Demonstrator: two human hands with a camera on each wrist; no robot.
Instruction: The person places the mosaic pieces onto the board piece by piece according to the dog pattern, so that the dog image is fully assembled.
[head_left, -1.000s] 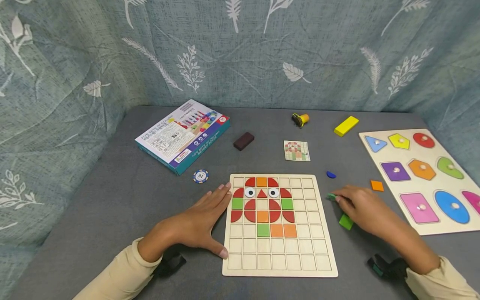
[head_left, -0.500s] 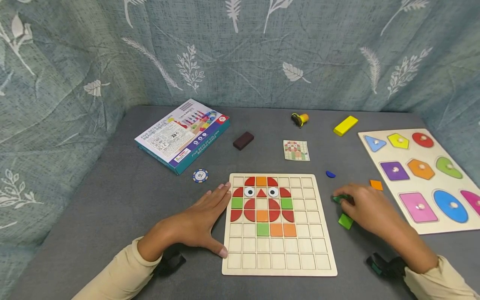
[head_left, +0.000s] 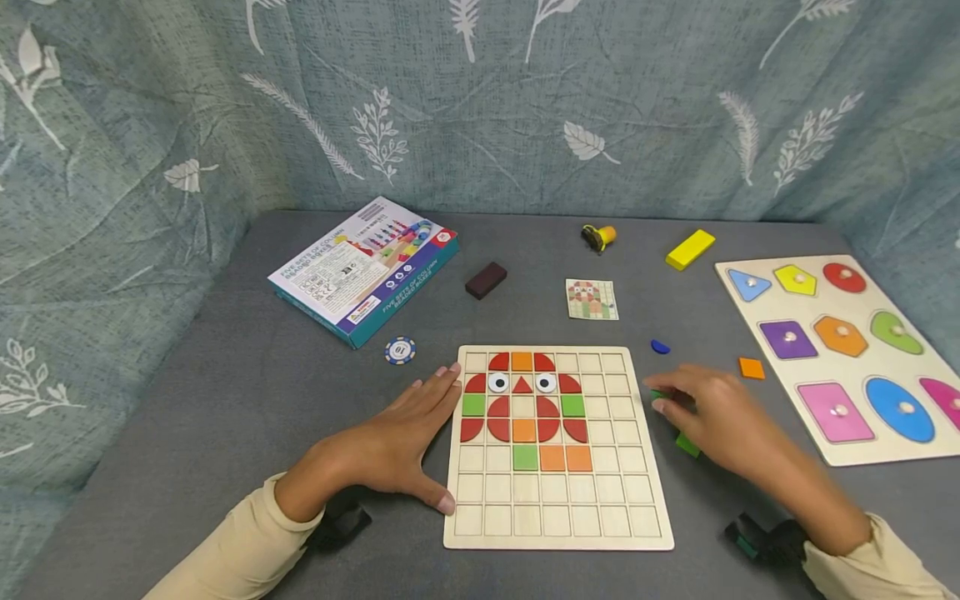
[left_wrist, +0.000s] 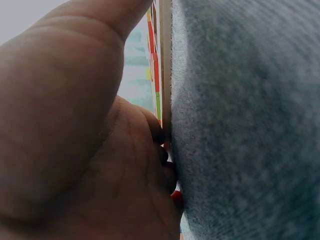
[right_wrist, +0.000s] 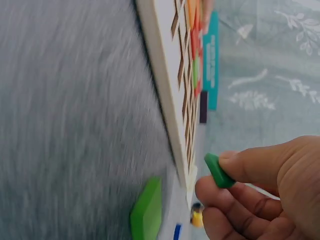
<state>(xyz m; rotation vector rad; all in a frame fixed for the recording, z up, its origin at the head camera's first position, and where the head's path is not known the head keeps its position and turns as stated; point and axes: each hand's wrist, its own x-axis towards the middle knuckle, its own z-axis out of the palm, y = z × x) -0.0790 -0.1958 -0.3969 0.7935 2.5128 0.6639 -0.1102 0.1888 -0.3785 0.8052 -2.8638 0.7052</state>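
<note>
A wooden grid board (head_left: pixel 637 533) lies in the middle of the table, with red, orange and green tiles and two round eye pieces making an owl-like figure. My left hand (head_left: pixel 393 442) rests along its left edge, fingers spread and straight, thumb near the lower corner. Just right of the board, my right hand (head_left: pixel 720 417) pinches a small dark green piece (right_wrist: pixel 218 171) between thumb and fingers. In the head view the fingers mostly hide that piece. A light green square tile (head_left: pixel 687 446) lies on the table, partly covered by the right hand.
Beyond the right hand lie a small blue piece (head_left: pixel 660 347) and an orange square (head_left: pixel 752 368). A knobbed shape board (head_left: pixel 825 375) stands at the right. Behind are a pattern card (head_left: pixel 592 300), yellow block (head_left: pixel 690 250), dark brown block (head_left: pixel 486 281), poker chip (head_left: pixel 400 350) and game box (head_left: pixel 367 275).
My right hand has shifted slightly left toward the grid board with the dark green piece, covering more of the light green square. The left hand stays in place.
</note>
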